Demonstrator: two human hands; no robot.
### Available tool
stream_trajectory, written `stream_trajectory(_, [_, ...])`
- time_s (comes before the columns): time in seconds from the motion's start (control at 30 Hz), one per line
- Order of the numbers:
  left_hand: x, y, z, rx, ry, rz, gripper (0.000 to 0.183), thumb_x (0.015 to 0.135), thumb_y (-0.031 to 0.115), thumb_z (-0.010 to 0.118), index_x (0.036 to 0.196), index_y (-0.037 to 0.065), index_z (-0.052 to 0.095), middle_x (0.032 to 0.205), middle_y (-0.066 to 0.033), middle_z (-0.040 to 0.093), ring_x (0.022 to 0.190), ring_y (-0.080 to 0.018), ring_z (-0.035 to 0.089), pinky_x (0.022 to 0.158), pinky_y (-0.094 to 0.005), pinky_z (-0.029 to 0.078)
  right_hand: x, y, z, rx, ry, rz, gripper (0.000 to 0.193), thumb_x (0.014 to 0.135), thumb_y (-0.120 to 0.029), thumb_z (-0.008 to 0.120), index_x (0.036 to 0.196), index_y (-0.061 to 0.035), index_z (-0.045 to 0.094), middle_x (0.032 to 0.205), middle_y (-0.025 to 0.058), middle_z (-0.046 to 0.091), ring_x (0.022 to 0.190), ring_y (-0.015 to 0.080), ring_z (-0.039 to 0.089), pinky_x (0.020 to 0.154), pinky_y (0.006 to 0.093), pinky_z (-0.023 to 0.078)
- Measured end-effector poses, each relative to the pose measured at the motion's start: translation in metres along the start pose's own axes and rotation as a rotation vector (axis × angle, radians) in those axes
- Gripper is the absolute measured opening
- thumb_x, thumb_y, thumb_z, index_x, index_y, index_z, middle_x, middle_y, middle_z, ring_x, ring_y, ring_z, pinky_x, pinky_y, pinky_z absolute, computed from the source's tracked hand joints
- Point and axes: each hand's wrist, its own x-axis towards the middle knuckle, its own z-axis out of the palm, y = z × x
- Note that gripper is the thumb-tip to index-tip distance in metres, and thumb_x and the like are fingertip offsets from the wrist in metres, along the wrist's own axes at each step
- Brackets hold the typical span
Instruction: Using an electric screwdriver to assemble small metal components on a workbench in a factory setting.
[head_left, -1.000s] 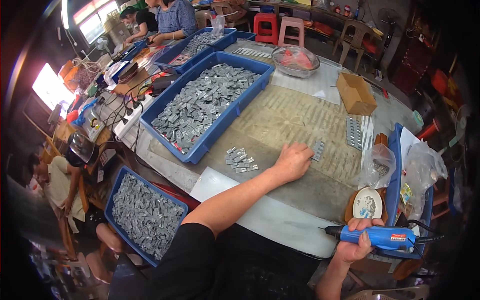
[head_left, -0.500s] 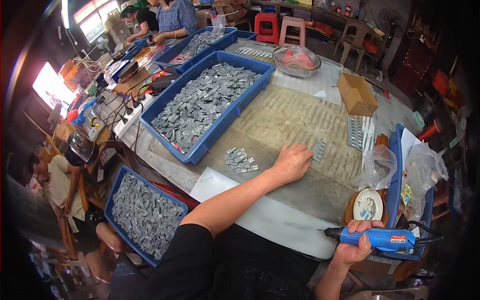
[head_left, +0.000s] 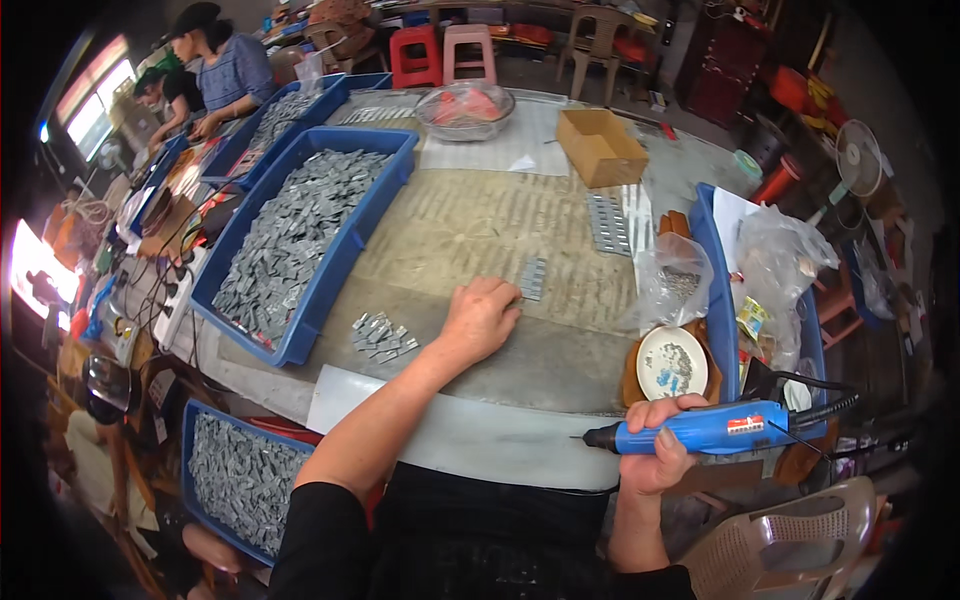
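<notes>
While a worn grey worktable (head_left: 480,230) fills the view, a long blue plastic bin heaped with small grey metal plates (head_left: 300,235) sits on its left part, and an open brown cardboard box (head_left: 600,147) stands at the far side. Near the table's front edge, the left hand (head_left: 478,320) lies knuckles up with fingers curled, fingertips touching a short row of grey metal plates (head_left: 533,278); a loose cluster of the same plates (head_left: 383,335) lies just left of it. Off the front edge, the right hand (head_left: 655,450) is wrapped around a blue corded electric screwdriver (head_left: 700,432), tip pointing left.
</notes>
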Motion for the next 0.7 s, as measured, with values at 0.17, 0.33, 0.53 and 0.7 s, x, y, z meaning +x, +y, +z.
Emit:
stream_trajectory(0.17, [0.005,0.002,0.003,0.014,-0.015,-0.002,0.020,0.069,0.009,0.061,0.089,0.008,0.058,0.089,-0.0064,0.056,0.088,-0.0256,0.051,0.075,-0.0366,0.037,-0.001,-0.002,-0.001,0.000,0.022,0.008,0.045,0.063,-0.010,0.057,0.104,-0.0042,0.038,0.069,0.0098,0.049,0.057,0.0199,0.047,0.055,0.0317,0.042])
stream_trajectory(0.33, [0.005,0.000,0.008,0.080,-0.025,-0.003,0.020,0.070,0.009,0.059,0.090,0.008,0.058,0.090,-0.0046,0.056,0.089,-0.0239,0.049,0.075,-0.0366,0.036,-0.003,-0.002,-0.002,0.015,0.023,0.008,0.044,0.064,-0.009,0.056,0.104,-0.0037,0.038,0.070,0.0100,0.049,0.057,0.0200,0.048,0.056,0.0318,0.042])
stream_trajectory(0.53, [0.005,0.000,0.012,0.131,-0.027,0.029,0.019,0.071,0.009,0.058,0.090,0.009,0.058,0.090,-0.0037,0.056,0.088,-0.0231,0.049,0.073,-0.0369,0.036,-0.002,-0.002,-0.004,0.013,0.005,0.002,0.044,0.065,-0.008,0.056,0.104,-0.0034,0.037,0.070,0.0104,0.049,0.058,0.0203,0.048,0.056,0.0321,0.043])
stream_trajectory(0.7, [0.004,0.004,0.011,0.167,-0.025,0.055,0.015,0.071,0.010,0.058,0.086,0.009,0.059,0.088,-0.0033,0.056,0.086,-0.0225,0.050,0.072,-0.0359,0.035,-0.002,-0.002,-0.005,0.018,0.009,0.014,0.045,0.065,-0.009,0.057,0.104,-0.0033,0.037,0.071,0.0107,0.049,0.058,0.0203,0.048,0.056,0.0321,0.043])
